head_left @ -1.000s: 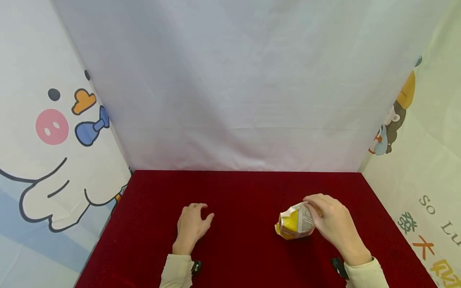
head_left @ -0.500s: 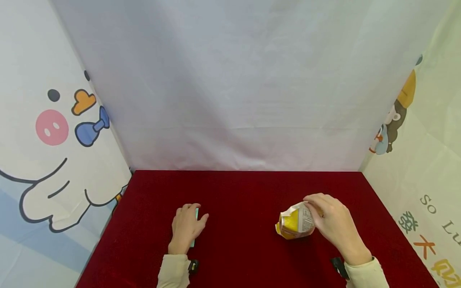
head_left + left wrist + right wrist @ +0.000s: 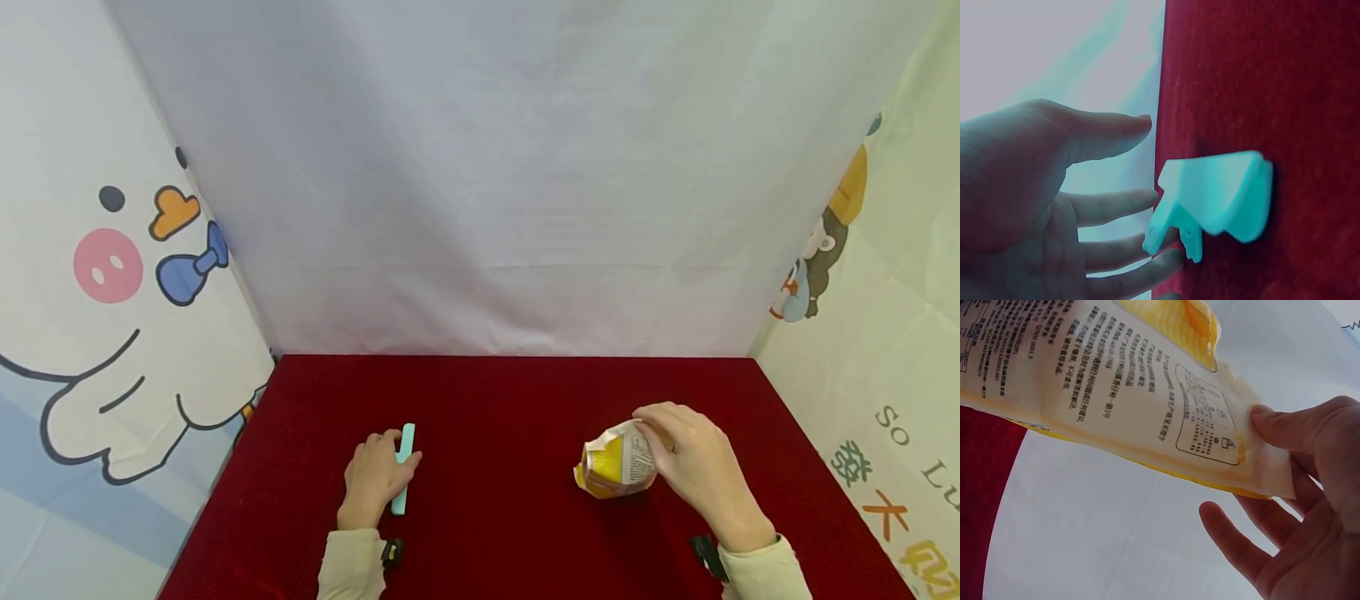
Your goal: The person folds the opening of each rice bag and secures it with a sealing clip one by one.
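Note:
My left hand [image 3: 371, 479] is beside a light teal plastic bag clip [image 3: 403, 467] on the red cloth. In the left wrist view the clip [image 3: 1210, 194] shows end-on with angled flaps; the fingers and thumb are spread beside it and not closed round it. My right hand [image 3: 693, 467] pinches a yellow and white printed food bag [image 3: 618, 460] by its upper edge. In the right wrist view the thumb presses on the white corner of the bag [image 3: 1135, 400], with the fingers behind it and one finger standing free.
A dark red cloth [image 3: 495, 433] covers the table. White fabric [image 3: 510, 183] hangs behind it. Printed panels with cartoon figures stand at the left [image 3: 112, 350] and at the right [image 3: 870, 350].
My left hand has shifted left, away from the teal bag clip, which was hidden under it a second ago and now shows. My right hand and the food bag have barely moved.

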`<state>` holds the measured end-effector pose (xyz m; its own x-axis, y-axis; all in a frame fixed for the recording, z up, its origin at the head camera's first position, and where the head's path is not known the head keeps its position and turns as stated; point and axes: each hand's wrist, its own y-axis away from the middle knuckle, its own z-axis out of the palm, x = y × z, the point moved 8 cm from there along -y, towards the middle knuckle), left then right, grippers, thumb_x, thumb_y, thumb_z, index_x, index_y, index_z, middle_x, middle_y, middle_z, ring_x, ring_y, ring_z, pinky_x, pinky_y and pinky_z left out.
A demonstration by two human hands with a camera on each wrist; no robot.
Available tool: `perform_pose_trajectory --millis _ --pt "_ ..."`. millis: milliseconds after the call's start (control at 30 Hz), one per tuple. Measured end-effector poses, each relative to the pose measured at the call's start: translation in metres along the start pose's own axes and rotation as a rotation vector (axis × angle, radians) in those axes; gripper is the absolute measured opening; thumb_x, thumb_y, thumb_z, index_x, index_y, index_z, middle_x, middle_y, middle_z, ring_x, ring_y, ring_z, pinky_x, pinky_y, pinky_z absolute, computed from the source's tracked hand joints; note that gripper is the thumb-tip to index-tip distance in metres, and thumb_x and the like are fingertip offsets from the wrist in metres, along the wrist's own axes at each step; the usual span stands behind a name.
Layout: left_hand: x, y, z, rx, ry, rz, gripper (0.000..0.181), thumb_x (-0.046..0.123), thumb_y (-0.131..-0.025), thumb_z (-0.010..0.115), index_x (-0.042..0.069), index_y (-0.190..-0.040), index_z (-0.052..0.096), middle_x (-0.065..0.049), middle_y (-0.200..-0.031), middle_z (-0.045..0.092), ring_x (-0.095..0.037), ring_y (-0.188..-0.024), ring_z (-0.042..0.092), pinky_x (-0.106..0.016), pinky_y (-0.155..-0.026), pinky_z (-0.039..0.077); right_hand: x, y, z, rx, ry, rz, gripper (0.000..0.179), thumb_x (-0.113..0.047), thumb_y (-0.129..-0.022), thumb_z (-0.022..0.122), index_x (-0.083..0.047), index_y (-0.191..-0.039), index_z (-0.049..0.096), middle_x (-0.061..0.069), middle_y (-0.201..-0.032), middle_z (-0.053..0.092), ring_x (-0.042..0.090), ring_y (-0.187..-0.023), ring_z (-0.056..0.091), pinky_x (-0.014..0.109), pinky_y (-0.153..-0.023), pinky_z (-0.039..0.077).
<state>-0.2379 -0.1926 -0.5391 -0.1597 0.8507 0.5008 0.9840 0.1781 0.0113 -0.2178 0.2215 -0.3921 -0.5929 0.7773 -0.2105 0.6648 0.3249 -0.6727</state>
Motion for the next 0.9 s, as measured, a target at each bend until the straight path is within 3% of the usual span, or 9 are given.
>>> perform_pose_trajectory --millis 300,500,700,900 --pt "-0.016 0.0 -0.004 -0.01 -0.03 -0.07 0.055 0.037 -0.101 0.069 -0.003 -0.138 0.064 -0.03 -0.126 0.065 -0.045 -0.105 0.066 -0.058 -0.082 0.057 0.0 0.0 0.001 -0.004 0.004 -0.005 0.029 0.007 -0.077 0.089 -0.005 -0.102 0.081 0.005 -0.099 0.081 0.023 -0.087 0.076 0.047 -0.074 0.064" --pt "-0.021 0.0 -0.008 -0.011 -0.062 -0.117 0.043 0.034 -0.1 0.069 -0.004 -0.121 0.071 -0.027 -0.114 0.066 -0.042 -0.091 0.067 -0.058 -0.077 0.057 0.0 0.0 0.0 -0.008 0.007 -0.011 0.029 0.008 -0.076 0.089 -0.005 -0.101 0.081 0.005 -0.099 0.081 0.023 -0.088 0.076 0.047 -0.074 0.064" --pt "-0.022 -0.001 -0.01 0.025 -0.044 -0.127 0.035 0.033 -0.099 0.07 -0.001 -0.105 0.074 -0.021 -0.099 0.068 -0.031 -0.076 0.064 -0.05 -0.067 0.055 0.0 0.001 0.0 0.0 0.0 -0.021 0.03 0.008 -0.076 0.089 -0.005 -0.101 0.081 0.005 -0.099 0.081 0.023 -0.088 0.076 0.046 -0.074 0.064" --pt "-0.021 -0.002 -0.012 0.046 -0.008 -0.156 0.04 0.038 -0.1 0.067 0.001 -0.114 0.076 -0.018 -0.099 0.076 -0.029 -0.073 0.066 -0.047 -0.064 0.054 -0.001 0.002 -0.001 0.006 -0.001 -0.022 0.03 0.008 -0.076 0.089 -0.005 -0.101 0.081 0.005 -0.099 0.081 0.023 -0.088 0.076 0.046 -0.074 0.064"
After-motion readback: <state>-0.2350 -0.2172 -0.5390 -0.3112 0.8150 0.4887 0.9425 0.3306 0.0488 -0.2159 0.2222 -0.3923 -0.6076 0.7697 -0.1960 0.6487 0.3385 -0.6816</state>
